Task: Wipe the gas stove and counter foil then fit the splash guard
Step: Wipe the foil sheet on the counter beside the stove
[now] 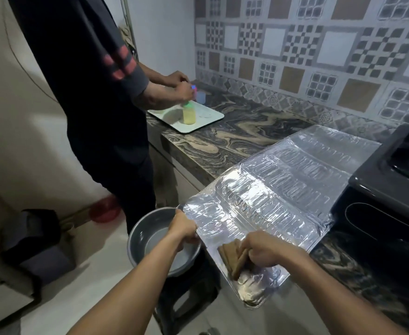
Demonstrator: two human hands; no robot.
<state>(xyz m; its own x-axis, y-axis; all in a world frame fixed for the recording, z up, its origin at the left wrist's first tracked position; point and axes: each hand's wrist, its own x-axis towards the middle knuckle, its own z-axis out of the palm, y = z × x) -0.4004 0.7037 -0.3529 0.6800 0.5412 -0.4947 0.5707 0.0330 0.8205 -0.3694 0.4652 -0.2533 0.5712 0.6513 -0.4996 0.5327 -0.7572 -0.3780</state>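
Note:
A shiny embossed foil splash guard [278, 189] lies unfolded across the marble counter [222, 146], its near end sticking out past the counter edge. My left hand [183, 227] grips the guard's near left corner. My right hand [268, 250] holds a folded brown cloth [232, 258] pressed on the guard's near panel. The black gas stove [391, 180] stands at the right, touching the guard's far right side.
A grey basin [145, 238] with water sits on a dark stool below my left hand. Another person [97, 93] stands at the left, handling a yellow bottle [189, 114] on a white tray [208, 119]. A red bowl [104, 211] lies on the floor.

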